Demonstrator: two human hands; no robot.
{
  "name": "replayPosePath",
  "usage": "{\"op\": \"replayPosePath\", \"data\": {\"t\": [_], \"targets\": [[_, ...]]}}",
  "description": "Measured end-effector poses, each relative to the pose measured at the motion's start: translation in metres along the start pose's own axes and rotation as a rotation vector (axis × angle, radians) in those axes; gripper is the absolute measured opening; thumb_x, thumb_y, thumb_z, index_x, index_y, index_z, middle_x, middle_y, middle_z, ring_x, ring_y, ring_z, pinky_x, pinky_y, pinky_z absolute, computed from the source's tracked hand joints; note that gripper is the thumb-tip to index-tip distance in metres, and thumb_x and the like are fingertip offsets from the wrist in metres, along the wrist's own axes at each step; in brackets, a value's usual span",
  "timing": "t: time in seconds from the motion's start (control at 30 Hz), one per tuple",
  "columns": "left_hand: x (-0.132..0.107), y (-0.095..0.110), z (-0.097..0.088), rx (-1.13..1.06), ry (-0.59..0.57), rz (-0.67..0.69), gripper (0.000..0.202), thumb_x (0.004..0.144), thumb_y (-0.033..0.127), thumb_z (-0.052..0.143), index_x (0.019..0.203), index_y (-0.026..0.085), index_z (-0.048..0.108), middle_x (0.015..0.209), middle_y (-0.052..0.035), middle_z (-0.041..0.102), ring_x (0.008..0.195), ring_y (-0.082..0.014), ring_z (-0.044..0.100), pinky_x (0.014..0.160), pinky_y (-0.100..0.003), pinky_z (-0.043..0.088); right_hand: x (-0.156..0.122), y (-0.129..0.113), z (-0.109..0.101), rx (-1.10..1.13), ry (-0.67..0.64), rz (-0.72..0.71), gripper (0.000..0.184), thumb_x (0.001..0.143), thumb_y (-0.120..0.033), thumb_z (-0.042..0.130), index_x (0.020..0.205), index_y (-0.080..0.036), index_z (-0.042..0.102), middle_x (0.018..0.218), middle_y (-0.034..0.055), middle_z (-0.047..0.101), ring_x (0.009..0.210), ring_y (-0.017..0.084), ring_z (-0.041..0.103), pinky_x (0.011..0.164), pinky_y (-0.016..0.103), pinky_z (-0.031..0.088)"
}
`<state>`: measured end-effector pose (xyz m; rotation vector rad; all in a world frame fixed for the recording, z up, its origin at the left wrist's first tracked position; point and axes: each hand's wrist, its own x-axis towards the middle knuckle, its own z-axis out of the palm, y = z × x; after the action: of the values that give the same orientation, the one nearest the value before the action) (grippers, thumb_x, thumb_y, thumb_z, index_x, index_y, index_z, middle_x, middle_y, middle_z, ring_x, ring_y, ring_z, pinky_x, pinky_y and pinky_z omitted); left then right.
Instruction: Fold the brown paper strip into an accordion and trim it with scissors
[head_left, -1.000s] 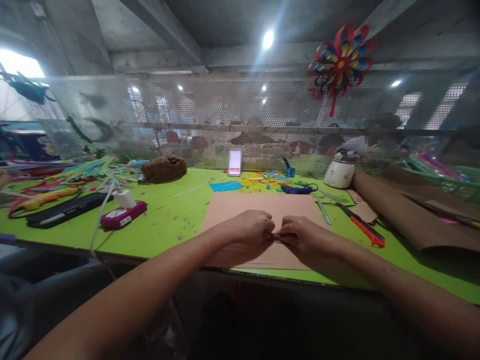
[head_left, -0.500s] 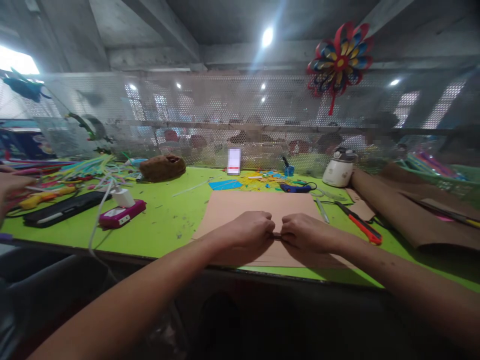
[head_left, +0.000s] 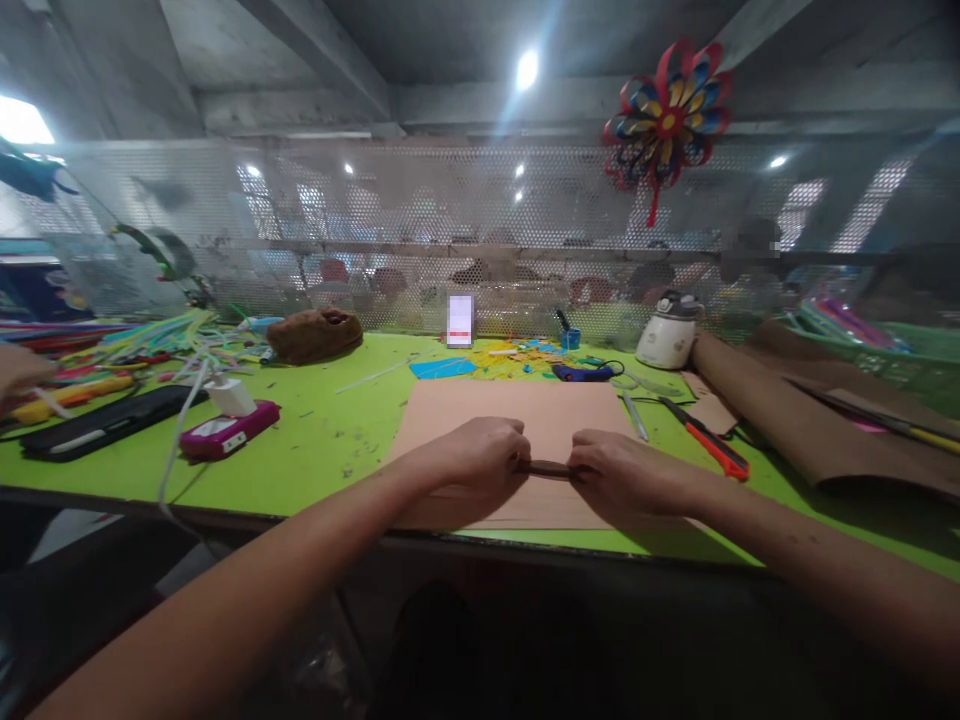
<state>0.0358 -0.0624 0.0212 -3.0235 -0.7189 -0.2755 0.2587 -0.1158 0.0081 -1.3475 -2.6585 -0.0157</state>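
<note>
A thin dark brown strip (head_left: 551,469) stretches between my two hands, just above a tan sheet (head_left: 517,400) on the green table. My left hand (head_left: 491,447) pinches its left end with curled fingers. At the other end, my right hand (head_left: 606,460) is closed on the strip in the same way. What the strip is made of I cannot make out; its ends are hidden in my fingers. To the right of the sheet lie a silver pen-like tool (head_left: 635,416) and a red box cutter (head_left: 709,440).
Yellow and blue scraps (head_left: 517,357), a blue glue gun (head_left: 585,372) and a lit phone (head_left: 460,320) are behind the sheet. A white bottle (head_left: 666,335) and brown rolled material (head_left: 810,430) stand right. Left are a purple power strip (head_left: 230,430) and another person's hand (head_left: 22,378).
My hands have drawn apart, so a longer length of the brown strip shows between them. The whole view has shifted slightly. At the far left, the other person's hand has moved.
</note>
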Motion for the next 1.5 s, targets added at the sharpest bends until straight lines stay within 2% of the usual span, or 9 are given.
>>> {"op": "replayPosePath", "data": {"t": [0.23, 0.4, 0.47, 0.57, 0.7, 0.87, 1.1, 1.37, 1.5], "targets": [[0.003, -0.003, -0.014, -0.020, -0.114, 0.073, 0.019, 0.074, 0.013, 0.054, 0.082, 0.022, 0.069, 0.069, -0.0016, 0.057, 0.057, -0.0116, 0.050, 0.050, -0.022, 0.031, 0.001, -0.002, 0.005, -0.149, 0.017, 0.006, 0.024, 0.083, -0.018, 0.043, 0.073, -0.015, 0.065, 0.072, 0.0071, 0.058, 0.061, 0.014, 0.050, 0.056, 0.026, 0.030], [0.018, 0.000, -0.004, 0.109, -0.100, 0.033, 0.015, 0.075, 0.024, 0.055, 0.074, 0.019, 0.069, 0.068, -0.0040, 0.061, 0.055, -0.0135, 0.051, 0.051, -0.024, 0.032, 0.020, -0.011, 0.006, -0.323, -0.046, -0.052, 0.021, 0.078, -0.018, 0.047, 0.067, -0.015, 0.065, 0.062, 0.0085, 0.058, 0.057, 0.016, 0.049, 0.053, 0.029, 0.025], [0.022, 0.002, 0.003, 0.148, -0.078, 0.012, 0.018, 0.076, 0.027, 0.054, 0.071, 0.016, 0.068, 0.068, -0.0061, 0.062, 0.056, -0.0148, 0.053, 0.052, -0.024, 0.033, 0.029, -0.018, 0.009, -0.346, -0.010, -0.093, 0.020, 0.077, -0.016, 0.047, 0.068, -0.015, 0.064, 0.064, 0.0088, 0.059, 0.059, 0.017, 0.050, 0.055, 0.030, 0.025], [0.020, 0.004, 0.012, 0.145, -0.037, 0.024, 0.018, 0.076, 0.024, 0.053, 0.070, 0.015, 0.067, 0.068, -0.0069, 0.062, 0.059, -0.0159, 0.054, 0.054, -0.025, 0.035, 0.035, -0.026, 0.015, -0.328, 0.082, -0.101, 0.018, 0.076, -0.012, 0.046, 0.069, -0.016, 0.063, 0.069, 0.0082, 0.060, 0.062, 0.017, 0.050, 0.057, 0.030, 0.026], [0.011, 0.002, 0.014, 0.148, 0.045, 0.061, 0.021, 0.079, 0.022, 0.048, 0.068, 0.014, 0.064, 0.066, -0.0062, 0.057, 0.060, -0.0153, 0.052, 0.055, -0.026, 0.036, 0.030, -0.026, 0.018, -0.323, 0.049, -0.126, 0.022, 0.078, -0.013, 0.044, 0.062, -0.016, 0.060, 0.063, 0.0079, 0.056, 0.064, 0.018, 0.048, 0.058, 0.031, 0.026], [0.004, 0.000, 0.007, 0.071, -0.009, 0.104, 0.021, 0.082, 0.022, 0.048, 0.070, 0.013, 0.063, 0.068, -0.0047, 0.053, 0.061, -0.0135, 0.049, 0.057, -0.024, 0.038, 0.021, -0.022, 0.015, -0.239, 0.074, -0.079, 0.022, 0.083, -0.016, 0.040, 0.071, -0.015, 0.058, 0.071, 0.0066, 0.054, 0.063, 0.015, 0.045, 0.058, 0.029, 0.027], [-0.005, -0.006, 0.004, -0.062, -0.008, 0.107, 0.017, 0.079, 0.014, 0.049, 0.086, 0.016, 0.065, 0.078, -0.0033, 0.053, 0.071, -0.0130, 0.051, 0.066, -0.023, 0.040, 0.019, -0.017, 0.012, -0.132, 0.073, -0.052, 0.018, 0.085, -0.019, 0.041, 0.073, -0.016, 0.054, 0.073, 0.0034, 0.051, 0.059, 0.012, 0.043, 0.055, 0.026, 0.026], [-0.007, -0.008, -0.005, -0.140, -0.052, 0.107, 0.017, 0.080, 0.014, 0.048, 0.082, 0.017, 0.064, 0.078, -0.0027, 0.054, 0.070, -0.0122, 0.051, 0.064, -0.022, 0.039, 0.009, -0.012, 0.005, -0.110, 0.043, -0.031, 0.014, 0.084, -0.017, 0.044, 0.075, -0.015, 0.055, 0.075, 0.0037, 0.051, 0.063, 0.012, 0.044, 0.057, 0.026, 0.027], [-0.009, -0.010, -0.002, -0.155, -0.022, 0.125, 0.018, 0.080, 0.012, 0.047, 0.081, 0.016, 0.064, 0.079, -0.0031, 0.055, 0.070, -0.0116, 0.052, 0.065, -0.022, 0.039, 0.007, -0.014, 0.006, -0.159, 0.056, -0.046, 0.016, 0.085, -0.016, 0.043, 0.075, -0.015, 0.056, 0.075, 0.0043, 0.051, 0.063, 0.013, 0.043, 0.057, 0.027, 0.027]]}}
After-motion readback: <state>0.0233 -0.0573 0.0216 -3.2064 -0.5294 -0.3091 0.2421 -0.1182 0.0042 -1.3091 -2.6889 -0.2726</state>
